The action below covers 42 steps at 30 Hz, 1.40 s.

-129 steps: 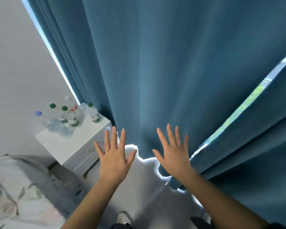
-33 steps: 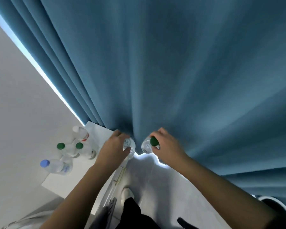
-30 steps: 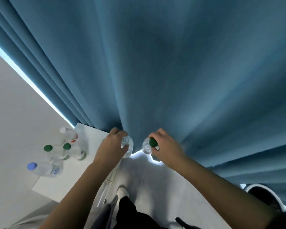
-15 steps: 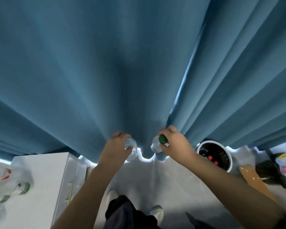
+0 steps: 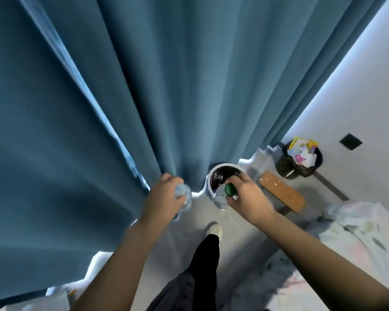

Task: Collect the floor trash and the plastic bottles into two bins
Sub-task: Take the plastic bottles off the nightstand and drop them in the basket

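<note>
My left hand (image 5: 161,198) is closed around a clear plastic bottle (image 5: 185,197), held upright over the floor near the curtain's hem. My right hand (image 5: 247,195) grips a second clear bottle with a green cap (image 5: 221,195). That bottle hangs right at the near rim of a white round bin (image 5: 211,176) with a dark inside, which stands against the curtain. Further right, by the wall, a black mesh bin (image 5: 285,167) is filled with colourful wrappers and paper.
A blue curtain (image 5: 144,86) fills most of the view. A wooden board (image 5: 281,190) lies on the floor between the two bins. Bedding (image 5: 357,232) spreads at the lower right. My leg and shoe (image 5: 215,230) stand on the pale floor.
I have turned to the right with both bottles in hand. The bedside table with the other bottles has left the view. The white bin now lies just beyond my right hand, and the black bin has appeared.
</note>
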Tool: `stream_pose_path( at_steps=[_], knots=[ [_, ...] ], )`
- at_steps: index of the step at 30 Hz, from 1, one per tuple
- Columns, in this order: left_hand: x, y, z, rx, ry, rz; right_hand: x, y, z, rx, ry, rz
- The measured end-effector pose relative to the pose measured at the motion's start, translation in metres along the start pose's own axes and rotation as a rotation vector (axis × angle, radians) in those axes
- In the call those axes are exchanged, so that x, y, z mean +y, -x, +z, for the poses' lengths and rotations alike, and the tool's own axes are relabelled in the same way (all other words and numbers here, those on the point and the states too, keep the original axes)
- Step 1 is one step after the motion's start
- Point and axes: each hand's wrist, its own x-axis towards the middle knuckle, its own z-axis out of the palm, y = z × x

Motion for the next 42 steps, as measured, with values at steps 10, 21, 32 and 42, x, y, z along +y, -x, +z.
stream_pose_path(
  at_steps=[10,21,32,42],
  knots=[
    [0.064,-0.128,0.066,-0.126,0.035,0.09,0.112,-0.064,-0.042,-0.019,0.018,0.194],
    [0.089,-0.244,0.152,-0.364,-0.053,0.064,0.198,-0.143,-0.056,-0.066,0.014,0.332],
    [0.039,-0.291,0.297,-0.476,-0.122,-0.188,0.299,-0.253,0.061,-0.201,-0.05,0.383],
    [-0.039,-0.323,0.447,-0.448,-0.104,-0.327,0.396,-0.324,0.203,-0.226,-0.12,0.406]
  ],
)
